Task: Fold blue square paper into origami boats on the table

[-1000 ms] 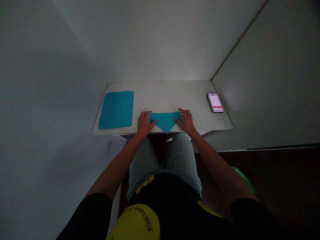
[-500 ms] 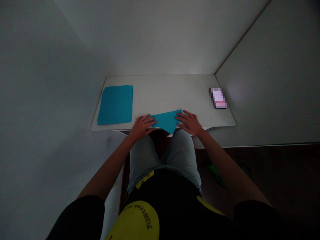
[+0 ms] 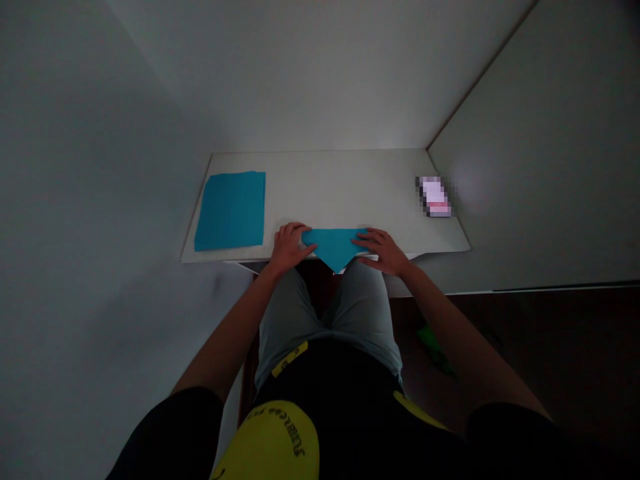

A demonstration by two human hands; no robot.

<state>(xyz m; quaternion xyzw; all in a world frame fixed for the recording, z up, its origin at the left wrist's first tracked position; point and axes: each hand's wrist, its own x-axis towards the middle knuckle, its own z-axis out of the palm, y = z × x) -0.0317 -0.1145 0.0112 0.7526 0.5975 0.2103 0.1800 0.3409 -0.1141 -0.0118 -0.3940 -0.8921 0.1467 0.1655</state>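
The left hand [image 3: 289, 248] and the right hand [image 3: 383, 252] are both open and spread, palms down, with neither pinching nor gripping. They rest on either side of a folded teal sheet [image 3: 334, 245], which lies at the front edge of a white desk [image 3: 330, 187]. The left fingers [image 3: 295, 233] lie across the sheet's left end, with the thumb side near its top edge. The right fingers [image 3: 373, 235] reach in to touch its right end, and the rest of that hand sits mostly on the desk. The hands look pressed lightly down, though how hard cannot be told.

The sheet is folded into a wide triangle, its long edge away from the person and its point toward the lap. That point sticks out just past the desk edge, above the knees [image 3: 325, 313] in grey shorts. Both forearms [image 3: 230, 333] slant up from the person's sides, elbows out, wrists near the desk edge.

To the left of the hands, a flat teal square [image 3: 230, 211] lies on the desk, apart from the folded sheet. Well off to the right, near the far corner, lies a phone [image 3: 434, 197] with a blurred, glowing screen. A green object [image 3: 435, 350] sits on the dark floor below the desk.
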